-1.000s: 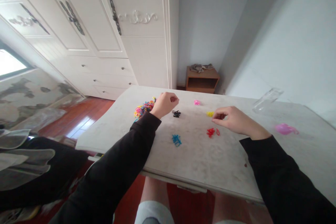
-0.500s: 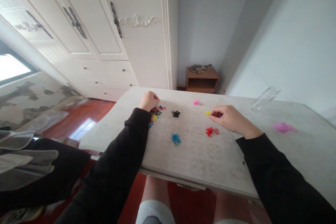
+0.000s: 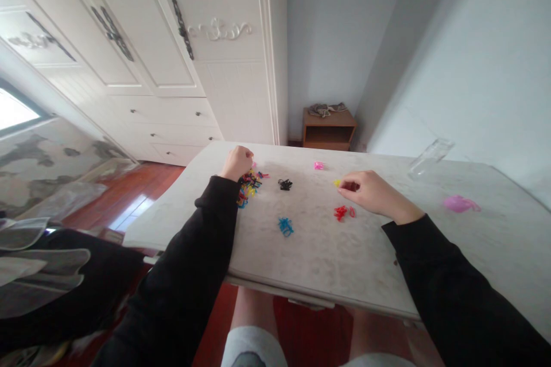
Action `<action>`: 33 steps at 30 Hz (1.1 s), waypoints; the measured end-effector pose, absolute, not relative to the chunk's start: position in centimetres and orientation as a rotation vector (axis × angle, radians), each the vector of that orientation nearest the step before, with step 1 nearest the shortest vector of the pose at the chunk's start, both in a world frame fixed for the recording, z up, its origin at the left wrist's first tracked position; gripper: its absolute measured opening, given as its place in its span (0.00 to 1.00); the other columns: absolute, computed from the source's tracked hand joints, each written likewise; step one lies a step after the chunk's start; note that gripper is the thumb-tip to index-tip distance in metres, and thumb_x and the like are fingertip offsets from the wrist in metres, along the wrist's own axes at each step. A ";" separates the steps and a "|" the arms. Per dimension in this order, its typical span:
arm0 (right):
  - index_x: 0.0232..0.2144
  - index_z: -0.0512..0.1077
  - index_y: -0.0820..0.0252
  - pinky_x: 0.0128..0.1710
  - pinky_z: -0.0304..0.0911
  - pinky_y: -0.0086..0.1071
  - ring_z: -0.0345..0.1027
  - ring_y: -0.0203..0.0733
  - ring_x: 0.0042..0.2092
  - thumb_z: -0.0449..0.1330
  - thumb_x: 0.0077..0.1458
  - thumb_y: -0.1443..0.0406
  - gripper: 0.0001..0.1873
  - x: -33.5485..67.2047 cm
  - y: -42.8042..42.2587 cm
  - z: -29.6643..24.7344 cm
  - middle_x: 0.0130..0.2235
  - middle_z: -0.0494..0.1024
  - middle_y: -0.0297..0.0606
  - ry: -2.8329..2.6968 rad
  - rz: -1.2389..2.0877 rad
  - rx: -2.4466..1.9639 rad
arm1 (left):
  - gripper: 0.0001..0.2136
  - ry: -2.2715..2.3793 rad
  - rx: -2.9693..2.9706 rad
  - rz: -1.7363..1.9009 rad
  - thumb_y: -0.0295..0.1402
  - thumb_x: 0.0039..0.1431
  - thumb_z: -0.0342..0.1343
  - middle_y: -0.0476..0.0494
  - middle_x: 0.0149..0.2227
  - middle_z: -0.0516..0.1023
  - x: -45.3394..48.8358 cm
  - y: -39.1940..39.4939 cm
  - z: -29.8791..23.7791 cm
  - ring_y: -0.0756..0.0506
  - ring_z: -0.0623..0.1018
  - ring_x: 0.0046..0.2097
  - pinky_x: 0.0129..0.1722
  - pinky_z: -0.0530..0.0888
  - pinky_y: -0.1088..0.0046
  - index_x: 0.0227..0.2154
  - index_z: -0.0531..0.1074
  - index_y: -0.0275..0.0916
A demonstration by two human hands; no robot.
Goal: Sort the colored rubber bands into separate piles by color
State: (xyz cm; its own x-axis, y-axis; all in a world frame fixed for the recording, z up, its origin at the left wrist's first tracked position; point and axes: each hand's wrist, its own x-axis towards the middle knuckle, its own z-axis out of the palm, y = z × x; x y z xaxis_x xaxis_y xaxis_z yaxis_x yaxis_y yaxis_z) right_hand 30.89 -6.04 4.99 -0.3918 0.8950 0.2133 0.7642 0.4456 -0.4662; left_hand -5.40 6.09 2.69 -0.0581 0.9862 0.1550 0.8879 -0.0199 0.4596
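Loosely heaped, the multicoloured bands (image 3: 250, 188) seem thin, perhaps rubbery.

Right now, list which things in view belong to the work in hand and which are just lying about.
Likely in the work:
mixed-colour pile by the left hand
yellow pile by the right hand
black pile, pink pile, red pile, blue pile

Seemingly just lying about:
clear container
larger pink object
cloth on the brown stand

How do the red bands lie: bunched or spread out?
Mostly bunched: the red bands form one small clump on the table, with a single loop just right of it.
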 end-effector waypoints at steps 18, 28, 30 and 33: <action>0.25 0.76 0.58 0.33 0.60 0.35 0.70 0.40 0.29 0.60 0.55 0.66 0.08 30.6 -6.3 5.3 0.27 0.80 0.36 -2.289 0.456 -1.422 | 0.08 2.065 1.976 0.696 0.26 0.54 0.57 0.36 0.38 0.85 -5.4 5.7 3.0 0.39 0.82 0.47 0.47 0.74 0.68 0.31 0.82 0.36; 0.24 0.74 0.58 0.34 0.60 0.34 0.69 0.39 0.30 0.58 0.55 0.67 0.08 30.5 -6.3 5.2 0.27 0.79 0.35 -2.317 0.469 -1.450 | 0.13 2.064 2.046 0.572 0.25 0.53 0.58 0.40 0.41 0.85 -5.1 5.4 3.2 0.42 0.82 0.47 0.49 0.74 0.70 0.40 0.83 0.37; 0.24 0.74 0.58 0.34 0.59 0.34 0.69 0.40 0.30 0.58 0.54 0.67 0.08 30.5 -6.3 5.2 0.27 0.79 0.35 -2.316 0.475 -1.453 | 0.12 2.040 2.072 0.531 0.26 0.52 0.59 0.40 0.41 0.85 -4.9 5.2 3.2 0.42 0.82 0.46 0.48 0.74 0.70 0.39 0.83 0.38; 0.24 0.73 0.58 0.34 0.59 0.35 0.69 0.40 0.29 0.58 0.54 0.67 0.08 30.4 -6.3 5.2 0.27 0.78 0.35 -2.304 0.481 -1.450 | 0.11 2.013 2.094 0.483 0.27 0.53 0.59 0.40 0.39 0.85 -4.6 5.0 3.3 0.42 0.82 0.45 0.48 0.74 0.70 0.38 0.84 0.38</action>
